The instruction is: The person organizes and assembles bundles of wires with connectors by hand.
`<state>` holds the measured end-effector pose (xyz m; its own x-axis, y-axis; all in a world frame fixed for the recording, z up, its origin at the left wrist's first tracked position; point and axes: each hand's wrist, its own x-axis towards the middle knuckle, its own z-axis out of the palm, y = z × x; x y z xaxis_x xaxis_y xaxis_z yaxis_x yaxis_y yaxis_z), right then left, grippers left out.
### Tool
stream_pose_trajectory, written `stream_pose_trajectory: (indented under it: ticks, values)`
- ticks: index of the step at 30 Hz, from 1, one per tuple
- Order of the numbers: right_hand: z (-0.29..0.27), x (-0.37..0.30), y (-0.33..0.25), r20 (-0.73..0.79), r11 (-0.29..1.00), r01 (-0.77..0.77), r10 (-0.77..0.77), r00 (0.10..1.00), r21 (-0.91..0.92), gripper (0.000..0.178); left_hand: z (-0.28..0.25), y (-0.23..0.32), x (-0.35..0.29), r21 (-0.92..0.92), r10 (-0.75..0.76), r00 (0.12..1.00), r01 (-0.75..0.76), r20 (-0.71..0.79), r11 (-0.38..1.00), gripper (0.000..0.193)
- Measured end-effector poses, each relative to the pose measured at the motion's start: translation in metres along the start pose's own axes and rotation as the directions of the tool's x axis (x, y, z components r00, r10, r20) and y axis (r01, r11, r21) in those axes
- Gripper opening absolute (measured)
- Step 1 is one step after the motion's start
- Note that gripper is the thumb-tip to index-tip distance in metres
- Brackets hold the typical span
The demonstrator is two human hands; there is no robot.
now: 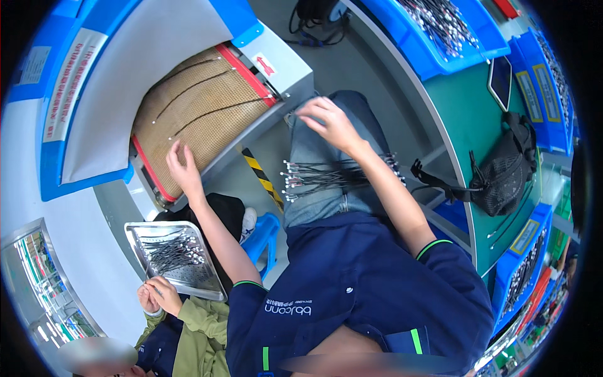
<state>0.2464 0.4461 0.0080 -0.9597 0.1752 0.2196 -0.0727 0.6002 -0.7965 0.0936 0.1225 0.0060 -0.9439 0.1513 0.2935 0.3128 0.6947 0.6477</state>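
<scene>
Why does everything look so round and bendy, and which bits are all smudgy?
In the head view, the wide fisheye lens leaves black corners and bows the edge of the green table; also in the head view, the co-worker's head is smudged, while the dark cables on the lap look fairly clear; bright streaks show in the metal-framed pane.

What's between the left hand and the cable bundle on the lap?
Head view, from left hand to cable bundle: metal conveyor rail, grey floor, yellow-and-black striped strip.
</scene>
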Motion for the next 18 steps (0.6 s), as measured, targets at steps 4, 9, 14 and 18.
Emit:
stream_pose_trajectory:
  ticks: [4,9,14,18]
  values:
    - [-0.031,-0.082,0.055,0.327,0.974,-0.190,0.220,0.919,-0.123,0.018,0.061,0.033,-0.084,-0.255,-0.123,0.977,0.166,0.175,0.953,0.021]
    - [-0.051,-0.154,0.089,0.400,0.939,-0.279,0.338,0.852,-0.199,0.019,0.111,0.083,-0.172,-0.277,-0.015,0.901,0.149,0.434,0.949,0.020]
    - [-0.068,-0.181,0.096,0.427,0.948,-0.263,0.316,0.847,-0.179,0.015,0.127,0.116,-0.214,-0.239,0.039,0.810,0.127,0.585,0.963,0.026]
    - [-0.080,-0.191,0.084,0.336,0.962,-0.241,0.271,0.902,-0.129,0.016,0.131,0.130,-0.231,-0.206,0.110,0.831,0.006,0.545,0.979,0.026]
